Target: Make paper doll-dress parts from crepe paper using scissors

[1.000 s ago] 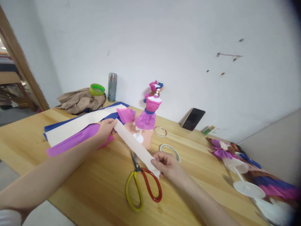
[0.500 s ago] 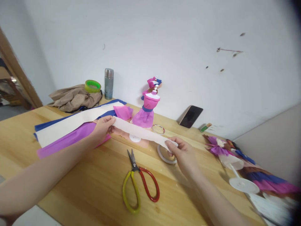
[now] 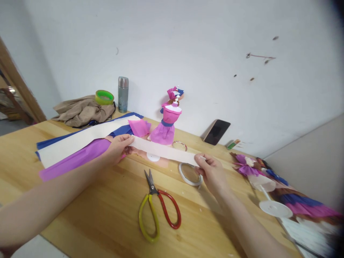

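Observation:
A pale strip of crepe paper (image 3: 163,150) is stretched between my two hands above the table. My left hand (image 3: 120,147) pinches its left end, and my right hand (image 3: 211,170) grips its right end between thumb and fingers. Scissors (image 3: 152,190) with one yellow and one red handle lie below the strip, blades slightly apart. Under the right end rests a roll of white tape (image 3: 185,178). Behind the strip stands a small dress form (image 3: 172,114) in a pink top, blue waistband and purple skirt. A peach sheet and a white disc are partly covered by the strip.
To the left lie cream paper (image 3: 83,138), purple paper (image 3: 75,159) and blue paper (image 3: 48,143). A brown cloth (image 3: 83,111) carries a green tape roll (image 3: 104,97) beside a flask (image 3: 123,95). A phone (image 3: 217,132) leans on the wall; another dressed form (image 3: 276,208) lies at right.
My right hand has moved slightly right and up, drawing the strip straighter and more level. More of the white tape roll shows. My left hand keeps its pinch.

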`<state>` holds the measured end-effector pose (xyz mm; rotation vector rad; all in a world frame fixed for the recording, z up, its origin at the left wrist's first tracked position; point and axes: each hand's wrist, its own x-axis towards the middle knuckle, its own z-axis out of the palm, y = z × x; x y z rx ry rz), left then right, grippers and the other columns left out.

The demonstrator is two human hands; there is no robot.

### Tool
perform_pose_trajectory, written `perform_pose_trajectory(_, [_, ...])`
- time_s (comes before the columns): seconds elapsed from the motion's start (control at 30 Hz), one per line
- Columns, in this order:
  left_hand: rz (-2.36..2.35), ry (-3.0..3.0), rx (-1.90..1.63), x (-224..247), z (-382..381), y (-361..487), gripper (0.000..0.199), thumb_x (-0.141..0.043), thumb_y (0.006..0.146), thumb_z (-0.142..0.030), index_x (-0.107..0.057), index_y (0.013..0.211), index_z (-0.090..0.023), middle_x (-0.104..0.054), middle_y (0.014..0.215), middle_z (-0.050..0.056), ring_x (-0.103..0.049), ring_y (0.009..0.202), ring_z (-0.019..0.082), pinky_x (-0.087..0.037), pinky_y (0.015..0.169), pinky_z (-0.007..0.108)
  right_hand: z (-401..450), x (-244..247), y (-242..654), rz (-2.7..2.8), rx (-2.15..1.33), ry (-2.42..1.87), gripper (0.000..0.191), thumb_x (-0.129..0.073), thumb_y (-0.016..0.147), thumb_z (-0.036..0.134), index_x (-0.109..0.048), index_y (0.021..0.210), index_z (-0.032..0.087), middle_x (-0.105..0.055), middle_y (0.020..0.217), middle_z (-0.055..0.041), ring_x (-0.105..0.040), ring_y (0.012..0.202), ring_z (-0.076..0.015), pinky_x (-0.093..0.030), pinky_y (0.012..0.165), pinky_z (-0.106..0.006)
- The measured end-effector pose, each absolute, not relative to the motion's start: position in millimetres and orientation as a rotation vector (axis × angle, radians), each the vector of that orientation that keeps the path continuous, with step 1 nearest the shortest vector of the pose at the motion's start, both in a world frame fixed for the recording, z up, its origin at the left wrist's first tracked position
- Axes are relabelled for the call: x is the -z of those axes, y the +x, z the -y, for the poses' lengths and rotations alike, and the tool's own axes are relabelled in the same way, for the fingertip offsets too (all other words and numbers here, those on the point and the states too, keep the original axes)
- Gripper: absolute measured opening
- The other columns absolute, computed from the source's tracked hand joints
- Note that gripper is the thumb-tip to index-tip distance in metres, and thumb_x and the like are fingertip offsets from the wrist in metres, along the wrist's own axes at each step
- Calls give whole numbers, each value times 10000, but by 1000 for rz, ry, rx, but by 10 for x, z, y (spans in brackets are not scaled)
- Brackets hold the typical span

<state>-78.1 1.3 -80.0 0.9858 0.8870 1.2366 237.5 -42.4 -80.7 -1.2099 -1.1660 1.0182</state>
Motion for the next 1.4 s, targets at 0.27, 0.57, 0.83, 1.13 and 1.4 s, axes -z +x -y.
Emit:
perform_pose_trajectory(0.27, [-899, 1114, -1044, 627, 122, -789, 237, -678, 721, -278, -575, 558, -139, -540, 508, 10, -466, 426, 81, -323, 410, 188, 831, 560, 2213, 1955, -1858, -771, 312, -728, 732, 415, -688, 880, 144, -671, 735, -55, -582, 582, -124, -438, 534, -226])
perform_pose_trajectory(0.57, [-1073, 757, -1640, 723, -295, -1011, 127, -477, 772, -135, -501, 653, -171, -641, 642, 33, -604, 579, 144, -499, 550, 239, 1084, 577, 1689, 2697, -1004, -1036, 163, -576, 778, 59, -650, 841, 190, -584, 939, -15, -553, 864, -137, -428, 765, -238])
perform_pose_trajectory(0.83, [-871, 758, -1504, 654, -244, -1030, 325, -604, 759, -229, -350, 558, -198, -290, 391, -86, -328, 375, 64, -374, 429, 181, 1041, 615, 1743, 2661, -969, -1125, 152, -560, 738, 37, -608, 732, 181, -584, 865, 3, -545, 766, -110, -389, 671, -211])
perform_pose_trajectory(1.13, [-1543, 1501, -1560, 622, -150, -1025, 109, -601, 684, -150, -626, 775, -206, -497, 510, -37, -580, 559, 183, -432, 536, 254, 860, 704, 1983, 2334, -916, -1518, 353, -642, 757, 283, -453, 479, 175, -356, 467, 49, -297, 455, -75, -204, 453, -232])
perform_pose_trajectory(1.4, [-2166, 2547, -786, 609, -113, -1098, 269, -435, 831, -122, -698, 874, -162, -644, 858, 131, -559, 888, 293, -402, 668, 360, 238, 829, 1681, 1551, -1233, -1264, 392, -673, 667, 320, -665, 1014, 139, -537, 585, 45, -418, 456, -77, -303, 457, -215])
